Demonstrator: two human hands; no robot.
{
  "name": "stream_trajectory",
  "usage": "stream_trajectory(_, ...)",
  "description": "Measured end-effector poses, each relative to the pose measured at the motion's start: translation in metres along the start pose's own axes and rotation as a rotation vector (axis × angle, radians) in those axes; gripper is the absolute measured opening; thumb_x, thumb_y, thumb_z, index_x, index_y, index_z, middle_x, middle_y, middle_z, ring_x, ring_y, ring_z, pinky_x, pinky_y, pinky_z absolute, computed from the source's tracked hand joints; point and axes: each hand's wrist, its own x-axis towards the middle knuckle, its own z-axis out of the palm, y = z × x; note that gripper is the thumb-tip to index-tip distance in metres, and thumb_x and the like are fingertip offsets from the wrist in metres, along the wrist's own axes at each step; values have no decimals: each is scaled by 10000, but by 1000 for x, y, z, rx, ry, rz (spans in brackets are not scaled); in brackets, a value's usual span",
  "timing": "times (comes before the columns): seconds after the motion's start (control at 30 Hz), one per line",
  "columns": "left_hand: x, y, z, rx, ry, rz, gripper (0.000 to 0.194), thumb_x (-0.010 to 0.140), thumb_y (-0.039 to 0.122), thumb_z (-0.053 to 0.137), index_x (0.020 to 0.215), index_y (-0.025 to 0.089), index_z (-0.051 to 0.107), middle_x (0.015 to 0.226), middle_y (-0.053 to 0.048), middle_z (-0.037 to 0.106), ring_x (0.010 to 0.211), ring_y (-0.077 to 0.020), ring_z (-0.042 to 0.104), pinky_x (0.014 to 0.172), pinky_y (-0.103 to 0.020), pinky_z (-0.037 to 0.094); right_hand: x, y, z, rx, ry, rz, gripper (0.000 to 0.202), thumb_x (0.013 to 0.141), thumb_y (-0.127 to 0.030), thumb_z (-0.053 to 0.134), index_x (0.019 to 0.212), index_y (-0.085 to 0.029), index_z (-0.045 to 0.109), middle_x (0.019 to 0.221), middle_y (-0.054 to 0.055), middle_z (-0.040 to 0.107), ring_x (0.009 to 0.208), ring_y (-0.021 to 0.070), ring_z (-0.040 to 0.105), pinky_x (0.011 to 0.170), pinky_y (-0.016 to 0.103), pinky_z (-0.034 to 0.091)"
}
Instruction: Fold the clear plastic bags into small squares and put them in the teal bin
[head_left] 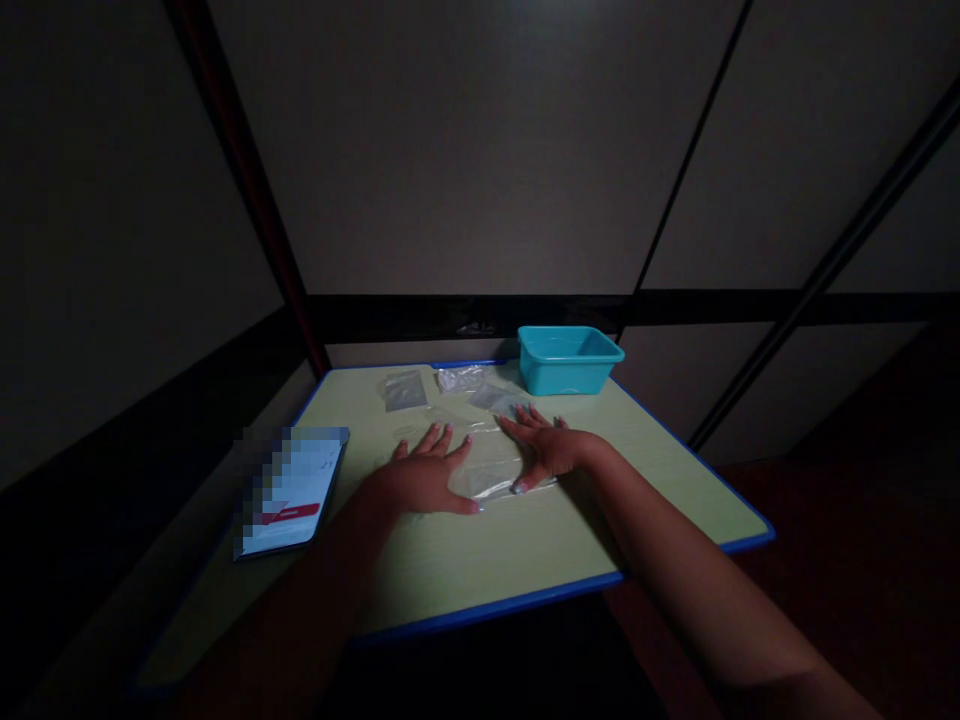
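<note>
While the left hand (431, 480) and right hand (544, 450) lie splayed palm-down, fingers loose and gripping nothing, clear plastic film (493, 482) sits flat between and partly under them, around the center of the bench (480, 570). Right thumb touches the film; left-hand contact is hard to confirm, dim light and see-through edges. Taking the bench as a dial, far edge 12: small gray packet (406, 391) at 11 o'clock, crumpled clear packet (460, 378) at 12, flat translucent packet (491, 398) just beside it toward 1, ahead of the right fingertips. Turquoise bin (566, 378) upright at 1. Lit-screen device (311, 485), partly pixelated, at 9, left of the left hand.
</note>
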Motion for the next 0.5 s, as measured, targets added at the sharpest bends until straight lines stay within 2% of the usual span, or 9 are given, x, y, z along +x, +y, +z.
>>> stream_trajectory(0.1, -4, -9, -7, 16, -38, -44, 1134, 545, 730, 571, 1418, 268, 14, 1458, -135, -85, 1328, -328, -118, 983, -638, 74, 1, 3, 1, -2, 7, -3, 1196, 523, -649, 668, 1405, -325, -72, 1459, 109, -191, 1303, 337, -198, 953, 667, -15)
stream_trajectory(0.27, -2, -21, -7, 5, 73, -136, 1069, 594, 790, 453, 1417, 283, -4, 1464, -120, -72, 1320, -346, -130, 965, -665, 76, 1, 3, 0, -10, 3, -8, 1198, 521, -652, 665, 1406, -317, -69, 1456, 120, -194, 1305, 326, -202, 949, 669, -17)
stream_trajectory(0.4, 2, -26, -3, 45, 56, -169, 1164, 520, 780, 540, 1417, 278, -7, 1461, -139, -80, 1312, -361, -147, 949, -684, 67, 2, 3, 0, -12, -2, -5, 1207, 515, -656, 667, 1406, -314, -73, 1456, 107, -204, 1297, 347, -209, 945, 673, -26)
stream_trajectory(0.5, 5, -24, -2, 27, 86, -146, 1109, 572, 792, 481, 1420, 267, -5, 1464, -143, -66, 1324, -343, -126, 965, -663, 79, 2, 5, 0, 1, -1, -3, 1214, 504, -667, 667, 1408, -315, -64, 1460, 97, -197, 1294, 360, -209, 947, 671, -37)
